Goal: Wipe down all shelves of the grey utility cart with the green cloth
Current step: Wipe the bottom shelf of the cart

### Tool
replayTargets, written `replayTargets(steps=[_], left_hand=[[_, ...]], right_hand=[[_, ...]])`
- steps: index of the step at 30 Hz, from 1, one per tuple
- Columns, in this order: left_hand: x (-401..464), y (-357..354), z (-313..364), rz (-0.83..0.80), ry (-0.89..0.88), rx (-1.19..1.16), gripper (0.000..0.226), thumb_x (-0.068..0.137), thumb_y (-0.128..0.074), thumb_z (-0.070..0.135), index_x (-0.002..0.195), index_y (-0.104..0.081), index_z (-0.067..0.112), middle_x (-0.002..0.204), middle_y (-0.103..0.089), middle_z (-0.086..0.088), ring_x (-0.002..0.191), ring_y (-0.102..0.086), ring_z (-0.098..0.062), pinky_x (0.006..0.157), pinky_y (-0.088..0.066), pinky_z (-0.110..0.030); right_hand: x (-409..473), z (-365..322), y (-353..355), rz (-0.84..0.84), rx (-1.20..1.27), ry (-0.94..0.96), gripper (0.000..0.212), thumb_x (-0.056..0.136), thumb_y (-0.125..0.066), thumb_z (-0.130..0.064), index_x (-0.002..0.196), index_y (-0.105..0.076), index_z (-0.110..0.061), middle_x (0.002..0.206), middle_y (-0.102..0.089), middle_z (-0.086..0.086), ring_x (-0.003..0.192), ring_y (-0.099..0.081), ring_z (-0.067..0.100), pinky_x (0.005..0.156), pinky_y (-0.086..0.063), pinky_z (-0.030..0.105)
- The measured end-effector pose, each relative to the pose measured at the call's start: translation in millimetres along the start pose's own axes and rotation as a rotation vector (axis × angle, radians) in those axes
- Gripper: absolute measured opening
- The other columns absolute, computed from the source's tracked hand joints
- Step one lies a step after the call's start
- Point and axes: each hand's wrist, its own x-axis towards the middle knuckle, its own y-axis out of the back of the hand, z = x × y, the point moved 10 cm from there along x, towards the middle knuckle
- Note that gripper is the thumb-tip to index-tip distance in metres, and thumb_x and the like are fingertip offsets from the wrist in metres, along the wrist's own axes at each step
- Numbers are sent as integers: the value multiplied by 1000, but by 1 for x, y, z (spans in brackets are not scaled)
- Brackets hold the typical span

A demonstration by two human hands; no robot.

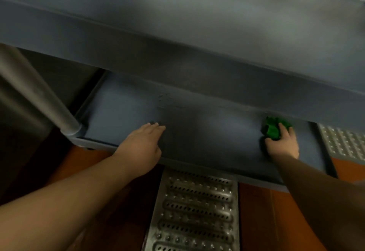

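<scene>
Wiping the lower shelf point(197, 128) of the grey utility cart point(177, 23), far right end first.

I am pressing the green cloth point(273, 129) onto the lower shelf with my right hand point(282, 144), fingers curled round the bunched cloth in a firm grip near the shelf's right end, just under the overhang of the shelf above. My left hand point(144, 144) is lying flat on the same shelf toward its left half, fingers straight and holding nothing, steadying me. To do this stroke well I am judging that the cloth should be spread flatter (it looks wadded) and drawn in long overlapping passes from the right end toward the left post point(35, 95), reaching into the back edge and the raised rim, where dirt likely gathers.
</scene>
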Motion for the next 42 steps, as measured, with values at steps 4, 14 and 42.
replayTargets(steps=[4, 14, 42], left_hand=[[-14, 20, -27, 27, 27, -8, 63, 95, -43, 26, 153, -18, 24, 161, -19, 2, 148, -15, -16, 121, -13, -31], [-67, 52, -115, 256, 328, -878, 50, 83, -52, -10, 125, -45, 18, 119, -53, -4, 105, -54, -13, 78, -41, -8], [-32, 6, -53, 141, 387, -997, 43, 89, -53, 2, 118, -42, 32, 113, -55, 2, 100, -61, -20, 89, -54, -47]], right_hand=[[-28, -63, -33, -14, 18, 91, 70, 84, -66, -27, 149, -41, -26, 161, -25, 9, 139, -34, 40, 116, -29, 42], [-132, -260, -123, -180, 83, 407, 77, 78, -68, -30, 149, -40, -31, 160, -28, 5, 137, -40, 35, 113, -36, 41], [-122, -241, -108, -227, -264, 686, 74, 93, -54, -18, 155, -18, -37, 165, -11, -1, 136, -34, 35, 108, -39, 44]])
